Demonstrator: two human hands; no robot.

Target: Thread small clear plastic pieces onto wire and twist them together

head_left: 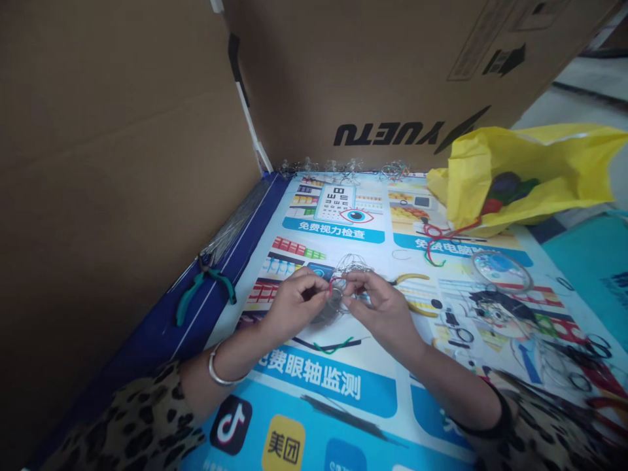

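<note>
In the middle of the head view, my left hand (297,304) pinches a thin red wire (334,282) between thumb and fingertips. My right hand (385,311) is closed close beside it, thumb against forefinger, on a silver wire piece (335,299) of rounded shape. The fingertips hide where the red wire meets the silver one. Just beyond the hands, loops of bent silver wire (352,263) stand up. Yellow-handled pliers (415,277) lie to the right of my right hand, their jaws mostly hidden behind its fingers.
Teal-handled pliers (205,288) rest at left beside straight wires (235,222). Wire figures (343,170) line the back, against a cardboard wall (294,85). At right are a yellow bag (540,157), red wire coils (436,234), a clear ring (501,269) and black wire loops (596,347).
</note>
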